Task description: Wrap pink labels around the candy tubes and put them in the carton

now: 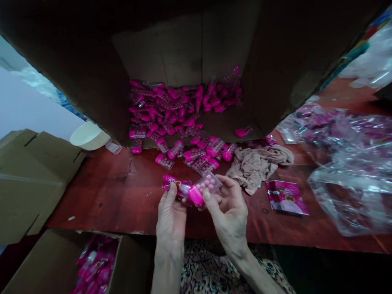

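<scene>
Near the middle of the red table (128,192), my left hand (172,212) pinches a pink printed sachet (174,183) between thumb and fingers. Beside it, my right hand (230,208) grips a clear bottle of pink balls with a bright pink cap (196,195). The cap end points down to the left and overlaps the sachet's right end. Just beyond my hands, several similar bottles (199,157) lie on the table. More of them are heaped inside a large cardboard box (180,53) lying on its side.
A crumpled beige cloth (252,165) and a flat pink packet (288,197) lie right of my hands. Clear plastic bags (355,183) cover the far right. At left are a pale bowl (88,136) and folded cardboard (33,175). An open carton (118,261) of pink packs stands lower left.
</scene>
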A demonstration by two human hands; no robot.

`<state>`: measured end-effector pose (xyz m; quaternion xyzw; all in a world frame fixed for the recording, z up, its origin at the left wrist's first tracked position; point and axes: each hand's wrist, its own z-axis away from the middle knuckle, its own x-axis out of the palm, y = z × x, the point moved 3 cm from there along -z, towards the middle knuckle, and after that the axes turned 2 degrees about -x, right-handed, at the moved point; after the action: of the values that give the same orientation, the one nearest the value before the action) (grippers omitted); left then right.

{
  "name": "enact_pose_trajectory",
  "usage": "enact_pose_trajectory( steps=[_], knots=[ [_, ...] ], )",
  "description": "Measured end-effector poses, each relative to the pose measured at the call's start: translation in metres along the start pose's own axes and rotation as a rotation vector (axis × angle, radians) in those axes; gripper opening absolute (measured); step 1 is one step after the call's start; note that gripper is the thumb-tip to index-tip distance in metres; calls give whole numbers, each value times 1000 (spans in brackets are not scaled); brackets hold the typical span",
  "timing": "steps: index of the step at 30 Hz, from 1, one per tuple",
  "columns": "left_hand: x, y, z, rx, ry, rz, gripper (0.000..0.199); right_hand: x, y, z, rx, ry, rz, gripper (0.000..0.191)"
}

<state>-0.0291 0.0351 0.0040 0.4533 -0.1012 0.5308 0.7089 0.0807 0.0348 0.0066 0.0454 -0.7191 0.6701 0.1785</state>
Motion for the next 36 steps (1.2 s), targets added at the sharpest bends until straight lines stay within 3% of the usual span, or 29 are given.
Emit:
enact_pose_trajectory(
  steps=[7, 19, 36],
  knots=[
    [0, -10, -2, -12, 0, -16, 7, -3, 0, 7, -126, 109, 59, 35],
    [-5, -15, -2, -12, -16, -45, 15, -4, 4, 5, -127, 138, 78, 37],
    [-5, -19, -2, 23, -18, -18, 11, -9, 5, 2, -105, 176, 96, 37]
  ],
)
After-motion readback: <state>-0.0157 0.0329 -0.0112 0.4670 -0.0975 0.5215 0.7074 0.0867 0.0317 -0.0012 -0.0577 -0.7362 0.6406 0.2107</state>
